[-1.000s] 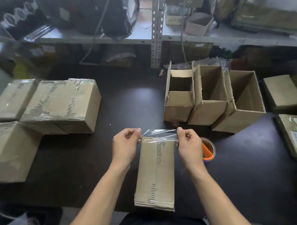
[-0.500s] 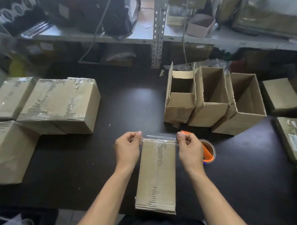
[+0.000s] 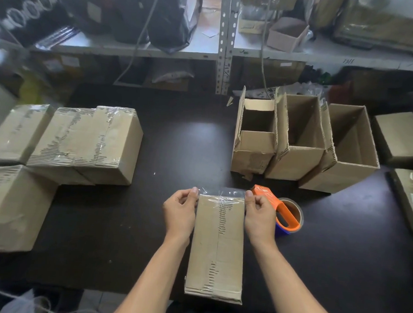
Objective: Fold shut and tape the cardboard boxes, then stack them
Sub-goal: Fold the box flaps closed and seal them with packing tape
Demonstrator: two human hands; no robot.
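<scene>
**Tape strip held across the far end of a closed box**

A matte black table (image 3: 182,155) runs in front of grey metal shelving (image 3: 226,39) crowded with bags, loose cartons and cables. Three open-topped corrugated boxes (image 3: 303,141) stand in a row at the right rear. Taped, closed boxes (image 3: 87,144) lie grouped at the left, their skins torn to show ribbed fluting.

A long, narrow cardboard box (image 3: 217,249) lies flat at the near edge, running away from the person, its centre seam rough and already taped. The left hand (image 3: 179,214) and right hand (image 3: 259,217) flank its far end, each pinching one end of a crinkled clear tape strip (image 3: 221,196) between thumb and forefinger. The strip lies crosswise over the box's far edge. Just right of the right hand rests an orange tape dispenser (image 3: 281,211) with its brown-cored roll.
</scene>
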